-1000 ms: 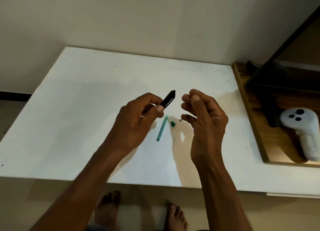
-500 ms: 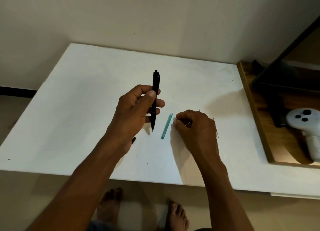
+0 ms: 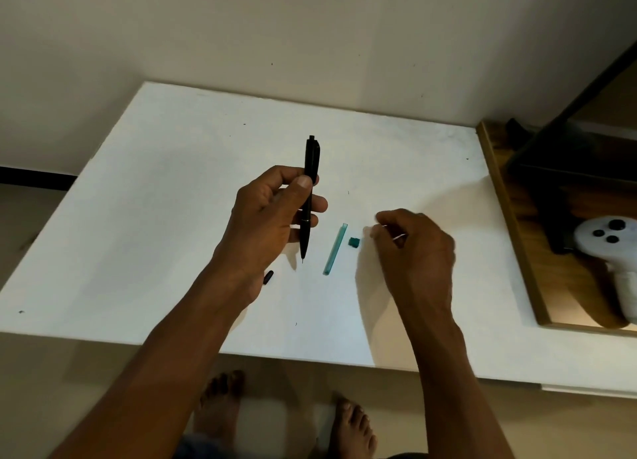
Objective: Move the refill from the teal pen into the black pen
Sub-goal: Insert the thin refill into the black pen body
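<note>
The left hand [image 3: 272, 224] is in the middle of the frame, above the white table [image 3: 172, 183]. Its thumb and fingers are curled round the black pen [image 3: 312, 169] and pinch it near the middle. The pen stands almost straight up, with its clicker end at the top and a thin sharp point poking out at the bottom, just above the table. Just right of it, the teal pen tube [image 3: 335, 249] lies flat on the table, a bit slanted. A small teal piece [image 3: 354, 242] sits just beside the tube's upper end, not touching it. A small dark bit [image 3: 268, 277] lies on the table beside the heel of the left hand. The right hand [image 3: 417, 252] is low over the table, right of the teal piece. Its fingers are curled in, but they are blurry, so I cannot tell if they pinch anything. At the right edge of the frame a wooden tray [image 3: 509, 217] holds a white controller [image 3: 606, 241] with dark buttons. Two bare feet [image 3: 351, 424] show on the floor at the bottom.
</note>
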